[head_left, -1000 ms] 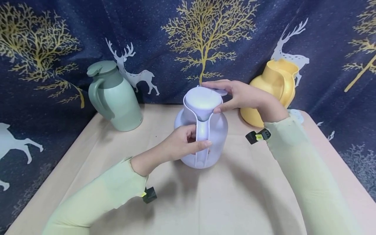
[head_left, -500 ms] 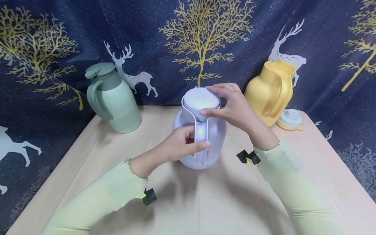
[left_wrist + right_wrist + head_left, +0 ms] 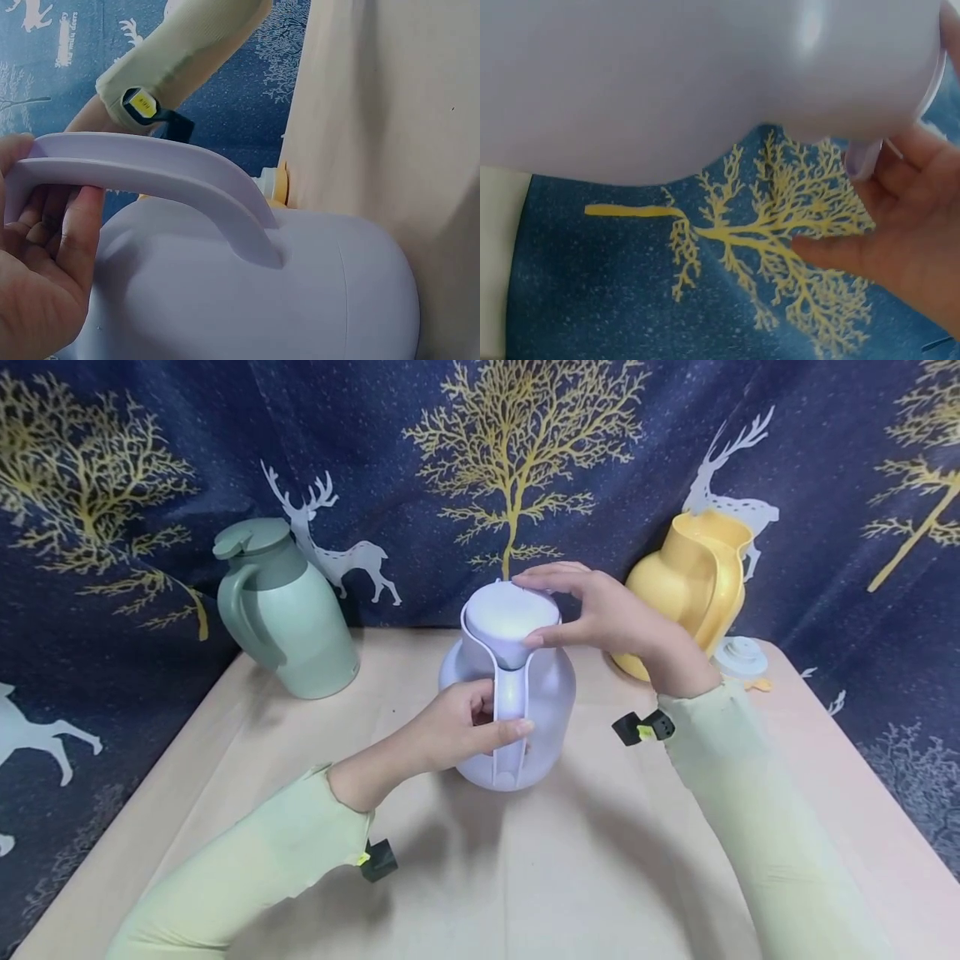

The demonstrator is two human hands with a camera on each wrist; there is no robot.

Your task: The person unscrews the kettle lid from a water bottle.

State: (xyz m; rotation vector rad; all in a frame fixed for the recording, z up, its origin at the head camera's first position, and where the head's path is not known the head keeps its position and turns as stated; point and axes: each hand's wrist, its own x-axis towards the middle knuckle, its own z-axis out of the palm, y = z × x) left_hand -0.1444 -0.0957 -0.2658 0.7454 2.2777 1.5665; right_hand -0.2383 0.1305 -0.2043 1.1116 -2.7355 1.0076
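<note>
A lilac jug (image 3: pixel 551 710) stands upright on the table in the head view, its handle (image 3: pixel 512 689) facing me. My left hand (image 3: pixel 453 727) grips that handle, thumb across its front; the left wrist view shows the fingers (image 3: pixel 79 232) curled underneath it. The rounded lilac lid (image 3: pixel 504 610) sits in the jug's mouth. My right hand (image 3: pixel 615 614) pinches the lid, thumb on the near side and fingers over the far side. In the right wrist view a small lilac tab (image 3: pixel 862 157) sticks out beside the right fingers. The lid's right edge is partly hidden by that hand.
A green lidded jug (image 3: pixel 288 610) stands at the back left. At the back right is a yellow jug (image 3: pixel 686 581) with no lid on, partly behind my right arm. Next to it lies a white-and-yellow lid (image 3: pixel 741 656). A dark printed cloth (image 3: pixel 420 443) hangs behind the table.
My right hand first swings its wrist towards me, then turns back away, with fingers and thumb staying at the lid. The left hand keeps its hold on the handle, and the jug stays in place.
</note>
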